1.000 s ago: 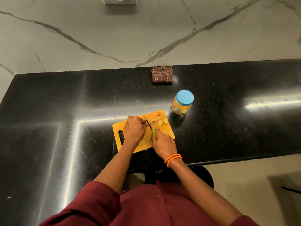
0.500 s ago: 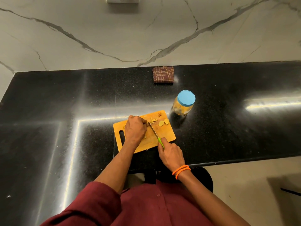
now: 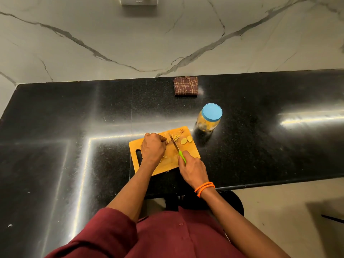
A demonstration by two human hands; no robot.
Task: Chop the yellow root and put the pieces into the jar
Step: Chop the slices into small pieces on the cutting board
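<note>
Wooden board near counter edge, left grip pinching root, right grip around knife

The left hand lies knuckles up, with the fingers curled down and the fingertips pressing a small piece of yellow root. The right hand, just to the right and nearer, grips the green handle of a small knife. Both forearms are bare; the right wrist carries orange bands
</note>
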